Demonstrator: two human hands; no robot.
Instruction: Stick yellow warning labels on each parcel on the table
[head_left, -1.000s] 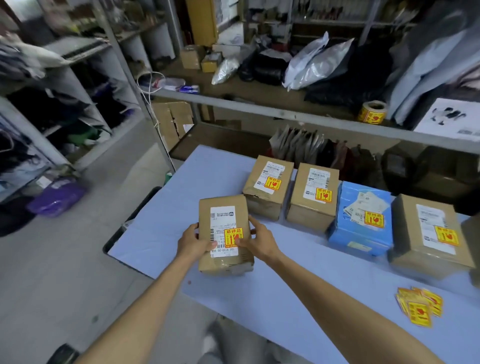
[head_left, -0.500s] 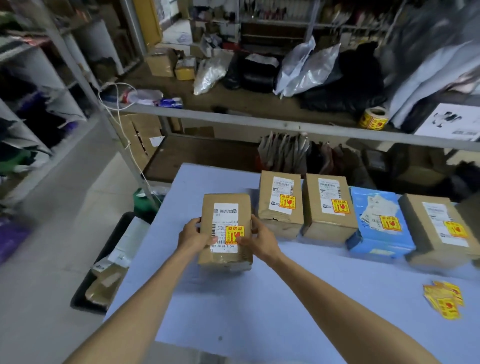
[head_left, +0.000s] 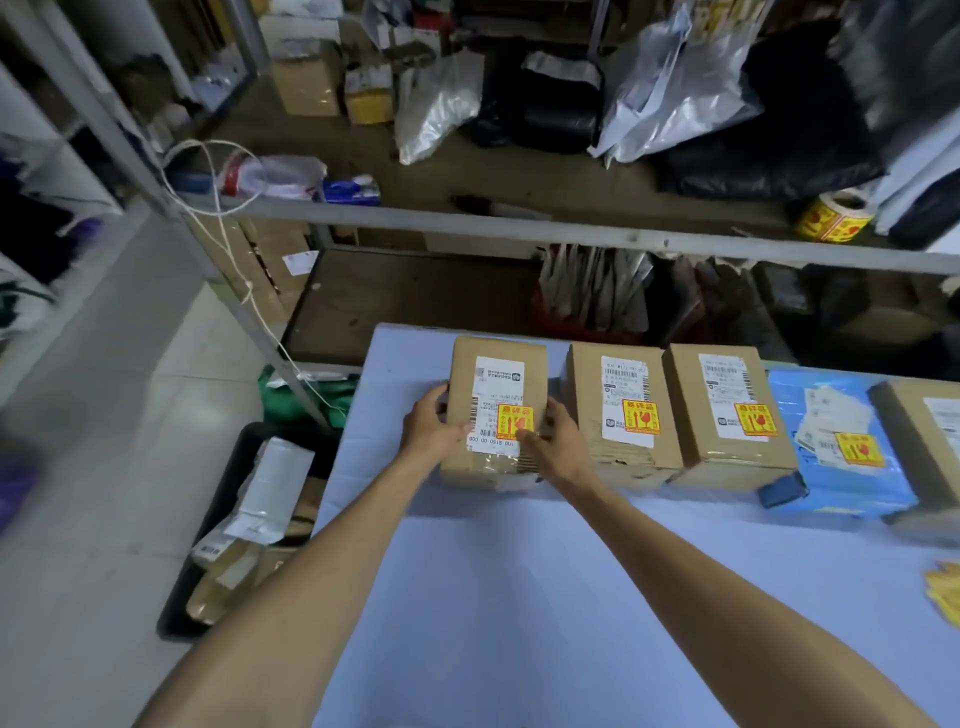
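1. With the fingers (head_left: 435, 399) of the left hand (head_left: 431, 428) curled on the left side and the fingers (head_left: 557, 411) of the right hand (head_left: 561, 444) curled on the right side, grips the brown parcel (head_left: 496, 374) from both flanks, thumbs laid on its top face.
2. Bears a yellow warning label (head_left: 514, 422) already, stuck over the lower right corner of the white shipping slip, with the right thumb touching its near edge.
3. Stands now at the left end of the far row on the worktop (head_left: 519, 597), just beside the second brown parcel (head_left: 618, 410) and squared up with it. A second ago was held nearer the body and apart from that row.
4. Cannot tell whether the base rests fully on the worktop or hangs just above it, since the near edge is hidden behind both hands.
5. Reads as a finished parcel being returned to its place, not a sticking step, as no loose label sits in either hand.
6. Counts yellow labels on the second parcel, the third brown parcel (head_left: 727, 415) and the blue parcel (head_left: 836, 447). Finds the last parcel (head_left: 930, 441) cut by the frame edge with no label in sight here, though one showed there a second ago.
7. Leaves the spare labels (head_left: 945, 597) at the right edge of the worktop, well apart from both hands.
8. Suggests the labelling is done or nearly so, with only letting go left.
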